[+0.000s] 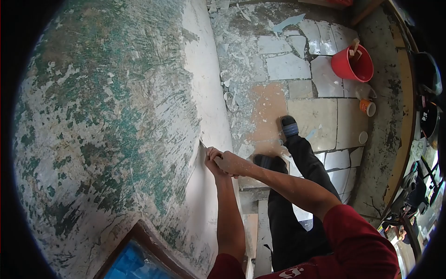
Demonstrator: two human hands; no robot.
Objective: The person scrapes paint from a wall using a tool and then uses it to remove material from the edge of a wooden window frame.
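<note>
Against the flaking green-white wall [116, 116], both hands [220, 162] press a thin scraper [203, 145].

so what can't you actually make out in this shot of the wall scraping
Head view only:
- Scraping tool: only its tip shows; both hands, right hand over left hand, cover the rest.
- Red bucket: contents too small to identify.
- Blue panel: cut off by the bottom edge.
- Right edge: clutter blurred by lens distortion.
</note>
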